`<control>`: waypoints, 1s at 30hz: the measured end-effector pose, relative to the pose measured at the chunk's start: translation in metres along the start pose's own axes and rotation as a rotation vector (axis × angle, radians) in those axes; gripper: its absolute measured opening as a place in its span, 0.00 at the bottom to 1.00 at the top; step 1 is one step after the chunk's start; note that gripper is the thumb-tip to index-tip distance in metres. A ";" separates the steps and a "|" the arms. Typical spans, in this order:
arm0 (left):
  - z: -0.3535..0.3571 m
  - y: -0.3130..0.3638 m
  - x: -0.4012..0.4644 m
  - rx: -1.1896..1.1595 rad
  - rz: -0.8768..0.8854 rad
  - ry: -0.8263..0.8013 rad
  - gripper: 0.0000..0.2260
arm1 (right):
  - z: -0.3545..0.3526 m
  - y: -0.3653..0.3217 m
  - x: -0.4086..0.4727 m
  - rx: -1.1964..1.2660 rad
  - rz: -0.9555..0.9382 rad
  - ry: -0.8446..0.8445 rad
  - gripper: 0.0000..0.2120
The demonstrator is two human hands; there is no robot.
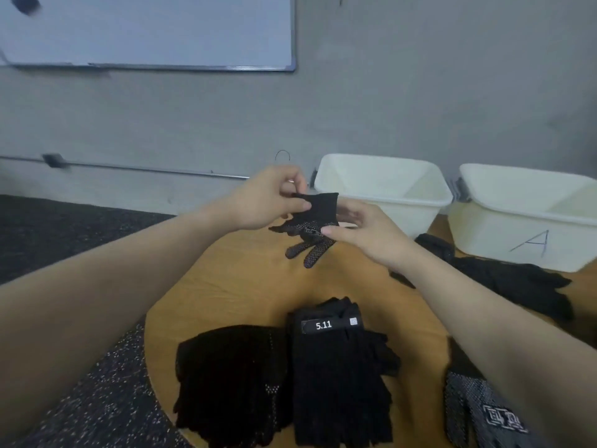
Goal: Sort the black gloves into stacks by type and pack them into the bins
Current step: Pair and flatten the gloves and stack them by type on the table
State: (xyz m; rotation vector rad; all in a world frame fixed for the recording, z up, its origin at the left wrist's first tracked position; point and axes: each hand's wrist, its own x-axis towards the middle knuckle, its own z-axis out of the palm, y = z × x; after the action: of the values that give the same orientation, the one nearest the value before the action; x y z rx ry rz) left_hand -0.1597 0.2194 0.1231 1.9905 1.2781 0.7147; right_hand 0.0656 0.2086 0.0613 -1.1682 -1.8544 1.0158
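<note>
Held in the air above the far part of the round wooden table (232, 286): black knit glove with white grip dots (311, 231), cuff up, fingers hanging. Left hand (268, 202) pinching the cuff; right hand (358, 234) pinching the palm side. Just beyond, two white plastic bins (384, 192), the right one marked "A" (529, 221). Bare wood between glove and near stacks: dotted black stack (232, 383), stack labelled "5.11" (339, 376). Loose black pile (517, 286) at right edge.
</note>
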 end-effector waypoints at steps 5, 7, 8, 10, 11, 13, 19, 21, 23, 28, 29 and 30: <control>-0.005 0.075 -0.032 -0.063 0.162 0.051 0.10 | -0.031 -0.052 -0.045 -0.018 -0.129 0.198 0.20; 0.004 0.102 -0.049 -0.105 0.206 0.075 0.10 | -0.046 -0.068 -0.071 -0.042 -0.168 0.211 0.31; 0.011 0.116 -0.059 -0.130 0.226 0.096 0.09 | -0.053 -0.075 -0.088 -0.051 -0.178 0.214 0.32; 0.030 0.139 -0.078 -0.208 0.231 0.128 0.07 | -0.063 -0.089 -0.122 -0.042 -0.154 0.234 0.28; 0.042 0.148 -0.088 -0.263 0.218 0.126 0.09 | -0.069 -0.090 -0.138 -0.026 -0.145 0.245 0.22; 0.073 0.158 -0.107 -0.370 0.196 0.099 0.14 | -0.077 -0.090 -0.172 -0.004 -0.153 0.278 0.11; 0.171 0.162 -0.152 -0.650 0.111 0.112 0.06 | -0.080 -0.076 -0.257 -0.066 -0.112 0.341 0.06; 0.188 0.166 -0.163 -0.674 0.083 0.110 0.04 | -0.078 -0.072 -0.281 -0.061 -0.071 0.348 0.06; 0.201 0.169 -0.170 -0.686 0.064 0.089 0.05 | -0.075 -0.068 -0.300 -0.043 -0.039 0.363 0.06; 0.224 0.173 -0.181 -0.617 0.057 -0.007 0.07 | -0.070 -0.053 -0.335 0.045 0.013 0.399 0.08; 0.228 0.170 -0.180 -0.602 0.048 -0.008 0.07 | -0.070 -0.050 -0.340 0.051 0.018 0.403 0.08; 0.231 0.169 -0.181 -0.586 0.040 -0.004 0.06 | -0.070 -0.047 -0.344 0.058 0.023 0.408 0.09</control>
State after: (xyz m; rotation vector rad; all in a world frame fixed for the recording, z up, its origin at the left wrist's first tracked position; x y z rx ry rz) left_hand 0.0384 -0.0533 0.0891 1.5357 0.8901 0.9726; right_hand 0.2255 -0.1071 0.0805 -1.2566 -1.4839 0.7683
